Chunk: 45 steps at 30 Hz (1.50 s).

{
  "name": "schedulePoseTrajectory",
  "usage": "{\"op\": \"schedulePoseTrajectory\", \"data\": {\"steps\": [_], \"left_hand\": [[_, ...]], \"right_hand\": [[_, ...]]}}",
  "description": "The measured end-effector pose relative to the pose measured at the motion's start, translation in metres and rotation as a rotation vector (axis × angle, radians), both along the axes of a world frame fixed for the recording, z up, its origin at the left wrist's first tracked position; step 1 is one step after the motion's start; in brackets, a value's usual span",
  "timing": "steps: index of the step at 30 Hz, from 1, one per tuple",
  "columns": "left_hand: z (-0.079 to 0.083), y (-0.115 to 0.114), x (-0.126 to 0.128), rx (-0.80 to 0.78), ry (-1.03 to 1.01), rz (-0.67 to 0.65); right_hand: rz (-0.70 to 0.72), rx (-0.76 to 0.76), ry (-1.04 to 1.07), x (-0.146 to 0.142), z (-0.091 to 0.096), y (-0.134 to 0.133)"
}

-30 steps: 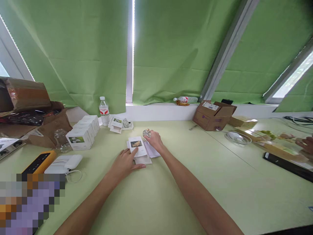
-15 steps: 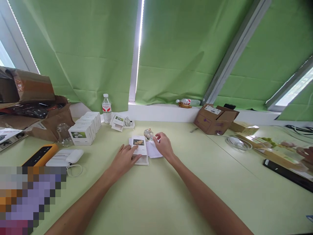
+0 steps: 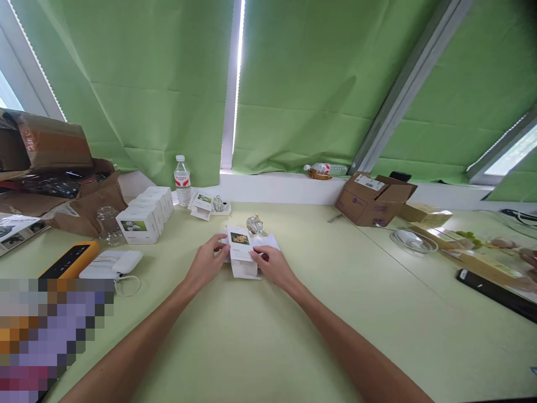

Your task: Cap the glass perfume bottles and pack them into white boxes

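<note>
A small white box (image 3: 242, 253) printed with a yellow flower picture lies in front of me, its near flap folded open. My left hand (image 3: 207, 258) grips the box's left edge between thumb and fingers. On the opposite edge, my right hand (image 3: 273, 263) pinches the box with thumb and forefinger. Just behind it stands a small clear glass bottle (image 3: 254, 225) with a gold-coloured top, touched by neither hand. A white sheet of paper (image 3: 268, 241) lies partly under the box and beside my right hand.
Several white boxes (image 3: 140, 224) stand in a row at left, near a water bottle (image 3: 182, 182). An opened white box (image 3: 202, 205) lies at the back. A cardboard carton (image 3: 369, 201), a coiled white cable (image 3: 413, 242) and a black bar (image 3: 495, 294) are on the right.
My right hand has left the glass bottle and moved down to the box's right edge. My left hand has shifted from lying on the box to gripping its left edge.
</note>
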<state>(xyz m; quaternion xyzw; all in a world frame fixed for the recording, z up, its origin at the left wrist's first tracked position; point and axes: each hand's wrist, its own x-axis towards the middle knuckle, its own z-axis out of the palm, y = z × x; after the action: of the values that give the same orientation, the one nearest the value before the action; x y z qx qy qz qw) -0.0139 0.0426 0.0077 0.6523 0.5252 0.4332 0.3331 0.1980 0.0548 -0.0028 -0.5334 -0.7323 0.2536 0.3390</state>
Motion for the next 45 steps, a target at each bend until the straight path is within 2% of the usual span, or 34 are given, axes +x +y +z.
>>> {"op": "schedulePoseTrajectory", "data": {"steps": [3, 11, 14, 23, 30, 45], "left_hand": [[0.004, 0.002, 0.001, -0.109, -0.135, -0.002], [0.016, -0.001, -0.003, -0.423, -0.243, -0.092], [0.020, -0.002, -0.005, -0.484, -0.312, -0.143], [0.022, -0.003, -0.004, -0.409, -0.472, -0.126], [0.021, -0.002, -0.008, -0.357, -0.426, -0.133], [0.023, -0.005, 0.000, -0.286, -0.360, -0.081]], "right_hand": [[0.032, -0.068, 0.091, 0.002, 0.002, -0.002], [0.052, -0.153, 0.253, 0.003, 0.002, -0.004], [0.042, -0.155, 0.330, 0.003, 0.003, -0.005], [0.030, -0.263, 0.434, 0.004, 0.014, -0.006], [0.206, -0.320, 0.479, 0.004, 0.025, -0.014], [0.221, -0.319, 0.510, 0.006, 0.028, -0.013]]}}
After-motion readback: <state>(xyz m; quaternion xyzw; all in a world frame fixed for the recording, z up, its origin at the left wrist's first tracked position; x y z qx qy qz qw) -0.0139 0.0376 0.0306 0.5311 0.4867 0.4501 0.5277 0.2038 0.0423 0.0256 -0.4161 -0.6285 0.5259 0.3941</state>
